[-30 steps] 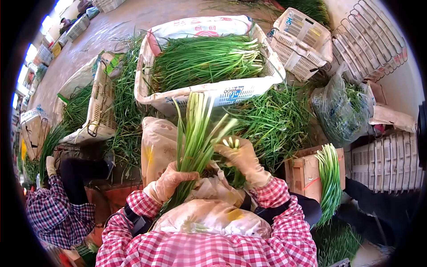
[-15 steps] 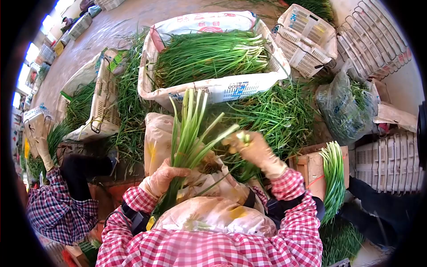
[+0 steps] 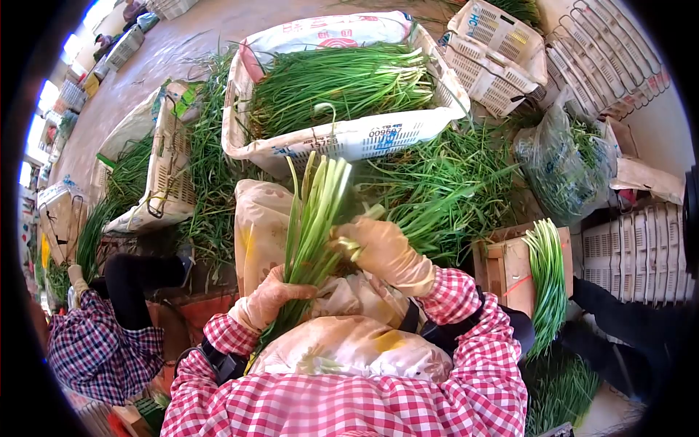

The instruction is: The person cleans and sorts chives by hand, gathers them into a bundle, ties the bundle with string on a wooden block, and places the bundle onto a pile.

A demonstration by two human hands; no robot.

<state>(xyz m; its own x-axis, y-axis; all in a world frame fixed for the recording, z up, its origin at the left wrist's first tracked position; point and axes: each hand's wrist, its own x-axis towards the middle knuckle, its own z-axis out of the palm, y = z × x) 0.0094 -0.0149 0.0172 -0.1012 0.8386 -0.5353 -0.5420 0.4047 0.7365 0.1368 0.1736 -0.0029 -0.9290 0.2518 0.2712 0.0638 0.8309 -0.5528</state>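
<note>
My left hand [image 3: 271, 297], in a pale glove, is wrapped round a bunch of green onions [image 3: 314, 218]. Their pale stalk ends point up and away from me, and the leaves trail down over my lap. On the right side of the bunch is my right hand [image 3: 386, 251], also gloved, with its fingers closed. Small pale stalk bits [image 3: 354, 247] show at its fingertips. Motion blur hides whether these are still joined to the bunch. A stained light-coloured cover [image 3: 349, 346] lies over my lap beneath both hands.
Ahead stands a white crate [image 3: 349, 146] of green onions. Loose green leaves [image 3: 451, 189] are heaped right of it. A wooden box [image 3: 502, 273] with a bundle [image 3: 550, 284] stands at my right. Another person [image 3: 102, 342] sits at left. Stacked crates [image 3: 641, 255] are far right.
My right hand has moved left and slightly down, from apart from the bunch to its side. The bunch has closed up, its splayed stalk on the right no longer sticking out. My left hand keeps its hold.
</note>
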